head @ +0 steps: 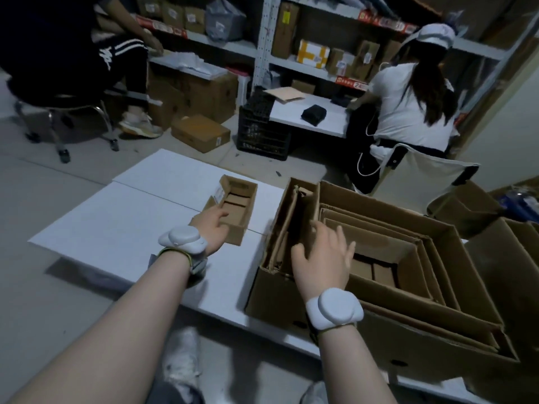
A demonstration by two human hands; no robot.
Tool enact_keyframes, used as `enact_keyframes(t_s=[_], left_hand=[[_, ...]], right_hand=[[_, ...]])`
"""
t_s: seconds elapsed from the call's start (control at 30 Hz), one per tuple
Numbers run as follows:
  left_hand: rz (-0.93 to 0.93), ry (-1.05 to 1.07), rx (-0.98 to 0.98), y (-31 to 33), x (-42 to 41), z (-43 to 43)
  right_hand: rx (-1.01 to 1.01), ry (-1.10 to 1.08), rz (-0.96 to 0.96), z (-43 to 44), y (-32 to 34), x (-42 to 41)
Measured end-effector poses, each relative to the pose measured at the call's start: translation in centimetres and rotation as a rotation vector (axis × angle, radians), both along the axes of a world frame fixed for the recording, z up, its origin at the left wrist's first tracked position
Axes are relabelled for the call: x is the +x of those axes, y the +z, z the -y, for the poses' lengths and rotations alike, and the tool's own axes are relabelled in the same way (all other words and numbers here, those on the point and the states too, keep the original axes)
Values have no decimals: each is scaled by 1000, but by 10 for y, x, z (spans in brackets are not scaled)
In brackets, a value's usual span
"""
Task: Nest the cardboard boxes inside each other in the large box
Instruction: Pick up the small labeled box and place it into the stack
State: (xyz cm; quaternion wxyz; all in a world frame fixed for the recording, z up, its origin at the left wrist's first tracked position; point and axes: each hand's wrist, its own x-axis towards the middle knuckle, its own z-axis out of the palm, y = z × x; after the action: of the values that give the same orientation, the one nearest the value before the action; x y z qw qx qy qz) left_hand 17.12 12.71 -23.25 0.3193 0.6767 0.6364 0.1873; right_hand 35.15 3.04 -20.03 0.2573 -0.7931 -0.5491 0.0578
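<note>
Left of the large box (pixel 291 293), small box (pixel 232 208) runs lengthwise away; my left hand (pixel 211 225) touches it, fingers loose; right hand (pixel 323 258) spread, empty.

Bare forearms, rounded white wrist device (pixel 335 309) strapped above each of the hands.

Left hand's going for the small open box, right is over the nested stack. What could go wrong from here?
1. The left hand only touches the near rim of the small box, fingers not closed; lifted like that, it could tip or slip.
2. The right hand hovers over the innermost opening of the large box, possibly blocking the drop.
3. Flattened cardboard stands loose along the left wall and may fall inward across the nested boxes.
</note>
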Motion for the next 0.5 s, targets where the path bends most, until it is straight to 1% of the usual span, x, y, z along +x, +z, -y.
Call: enact_keyframes(t_s=[0.1,0.2,0.3,0.4,0.5], left_hand=[[-19,14,-20,-12,-16,-6],[-85,-30,25,-25,-27,-9],[-166,-68,1,-39,-30,-8],[-260,-72,-22,-58,-32,-9],[-317,-121,-75,-81,-36,-27]], right_hand=[[41,109,29,-10,-4,-23],[15,196,167,-30,-3,-34],[-107,255,247,-58,1,-34],[-271,338,236,-90,1,-39],[-405,476,321,-123,-13,-49]])
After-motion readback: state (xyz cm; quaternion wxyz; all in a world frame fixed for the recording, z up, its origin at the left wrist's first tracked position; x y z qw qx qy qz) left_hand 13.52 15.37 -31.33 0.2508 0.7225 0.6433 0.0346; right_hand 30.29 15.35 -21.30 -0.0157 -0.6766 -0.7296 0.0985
